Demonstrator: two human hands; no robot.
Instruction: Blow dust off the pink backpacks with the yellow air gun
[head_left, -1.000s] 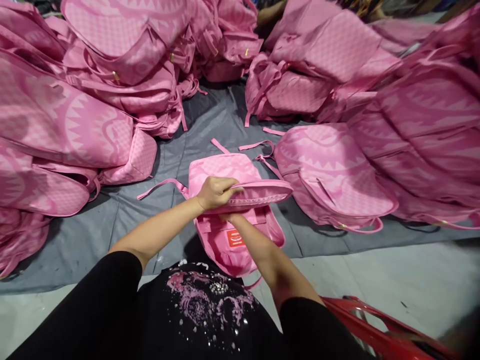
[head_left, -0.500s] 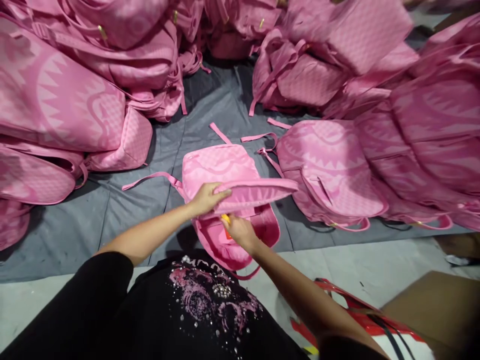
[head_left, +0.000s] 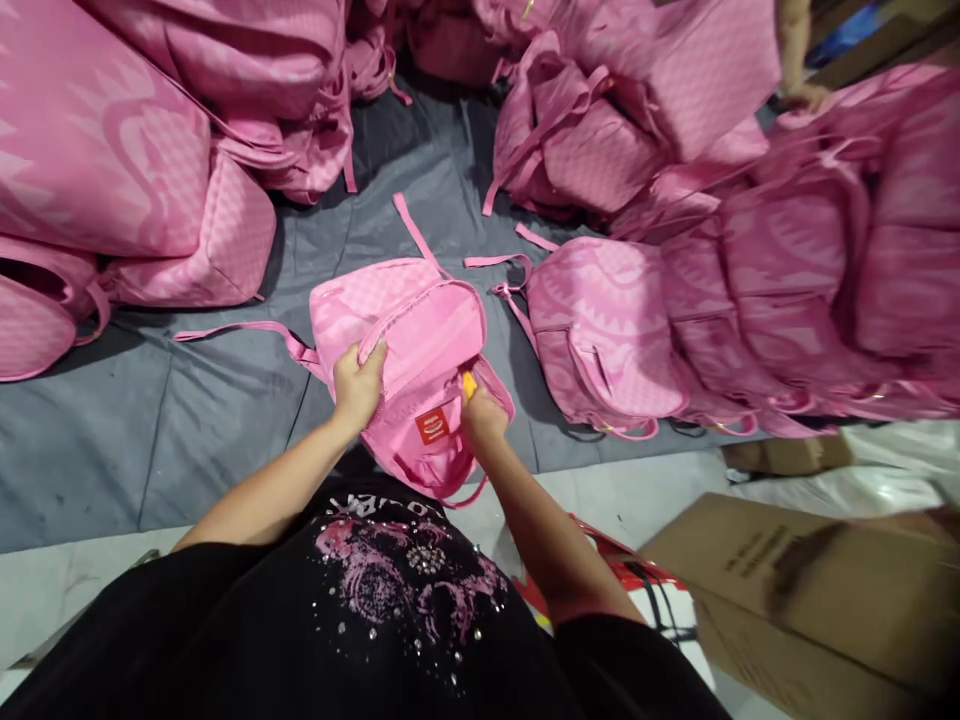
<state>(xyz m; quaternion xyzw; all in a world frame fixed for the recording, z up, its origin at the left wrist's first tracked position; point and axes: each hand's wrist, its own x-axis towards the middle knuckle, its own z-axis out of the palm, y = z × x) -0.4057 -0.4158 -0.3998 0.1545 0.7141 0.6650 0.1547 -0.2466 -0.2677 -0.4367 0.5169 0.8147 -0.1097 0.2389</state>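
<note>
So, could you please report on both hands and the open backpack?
Left hand gripping flap of open pink backpack; right hand holding yellow object near its rim; neighbouring backpack alongside, not blocking.

A cardboard box (head_left: 810,600) stands at lower right, near some crumpled whitish plastic (head_left: 877,490)

Pink backpacks (head_left: 439,335) on grey sheeting (head_left: 217,415)

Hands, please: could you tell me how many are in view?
3: the left hand holding the open backpack, the right hand holding a yellow item, and another person's hand at upper right; others may be hidden.
</note>
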